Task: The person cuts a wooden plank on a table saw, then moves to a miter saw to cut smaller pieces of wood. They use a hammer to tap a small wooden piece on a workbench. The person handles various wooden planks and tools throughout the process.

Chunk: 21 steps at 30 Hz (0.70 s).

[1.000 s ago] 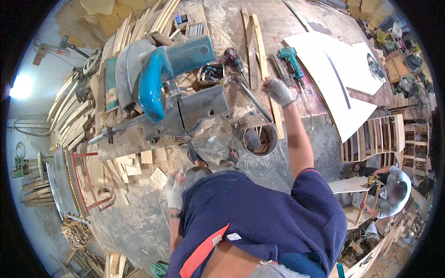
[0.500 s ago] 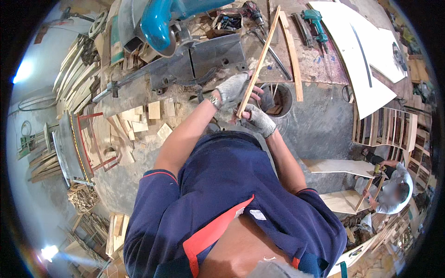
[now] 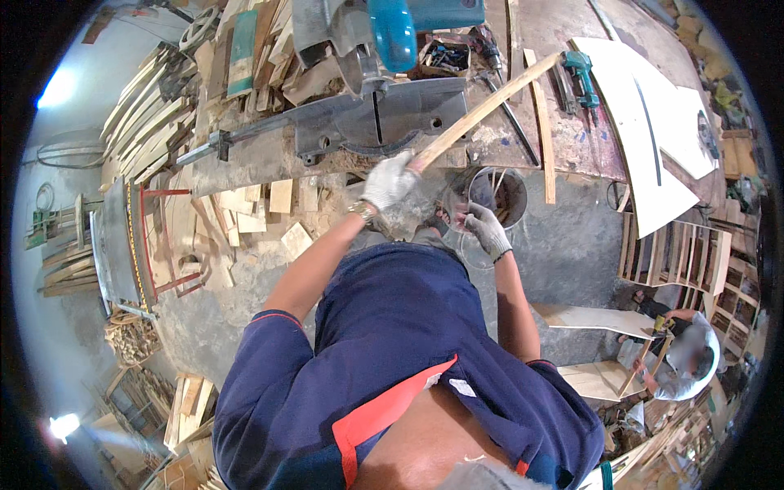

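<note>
Evidently left hand (image 3: 390,181) wraps fingers around wooden strip (image 3: 482,114), slanting across table's (image 3: 603,155) front edge; right hand's (image 3: 488,231) fingers loosely parted, empty. Two-handed support would likely steady it.

1 pale-brown, slender wooden strip (image 3: 487,111), held slantwise
Near end in the left hand (image 3: 388,181), far end pointing forward and right; apparently straight, though the fisheye bends edges.

Here on the bench, a teal pistol-shaped power drill (image 3: 582,79) lies beside a broad, angular white panel (image 3: 633,147); off right, a co-worker in a pale shirt (image 3: 713,347) bends by pale flat wooden boards (image 3: 599,317); far left, long curved timber strips (image 3: 144,122) pile up.
</note>
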Tool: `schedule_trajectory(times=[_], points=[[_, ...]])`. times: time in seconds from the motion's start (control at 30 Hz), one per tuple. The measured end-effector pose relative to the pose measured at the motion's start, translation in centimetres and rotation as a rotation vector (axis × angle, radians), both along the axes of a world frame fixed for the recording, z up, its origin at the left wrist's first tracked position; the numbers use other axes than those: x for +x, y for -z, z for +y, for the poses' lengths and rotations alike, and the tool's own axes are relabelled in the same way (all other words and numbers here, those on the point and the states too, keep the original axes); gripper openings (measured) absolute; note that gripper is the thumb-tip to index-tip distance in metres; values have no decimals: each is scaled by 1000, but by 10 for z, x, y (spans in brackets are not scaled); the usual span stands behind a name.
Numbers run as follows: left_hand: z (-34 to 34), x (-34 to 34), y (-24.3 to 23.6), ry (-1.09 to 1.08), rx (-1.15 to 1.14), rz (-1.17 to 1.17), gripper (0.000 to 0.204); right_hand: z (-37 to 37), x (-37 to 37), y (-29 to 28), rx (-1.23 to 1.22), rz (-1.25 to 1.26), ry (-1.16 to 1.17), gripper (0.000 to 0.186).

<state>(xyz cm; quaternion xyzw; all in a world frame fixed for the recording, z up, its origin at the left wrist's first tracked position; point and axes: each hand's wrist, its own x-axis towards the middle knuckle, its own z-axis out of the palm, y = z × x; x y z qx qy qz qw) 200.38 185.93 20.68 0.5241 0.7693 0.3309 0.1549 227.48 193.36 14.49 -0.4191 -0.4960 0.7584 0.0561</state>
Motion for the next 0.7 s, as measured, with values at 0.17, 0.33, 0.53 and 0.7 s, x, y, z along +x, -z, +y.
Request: schedule_trajectory(times=[0.17, 0.33, 0.53, 0.7], points=[[-35, -105, 0, 151, -323, 209, 39, 4, 2, -34, 350, -144, 288, 27], [-60, -210, 10, 202, -180, 362, 24, 30, -34, -143, 797, -134, 561, 30], [-73, -319, 41, 121, -160, 491, 21, 41, -133, -324, 1196, 90, 522, 55], [-101, -368, 57, 66, -196, 519, 20, 80, -225, -387, 1369, -269, -76, 45]])
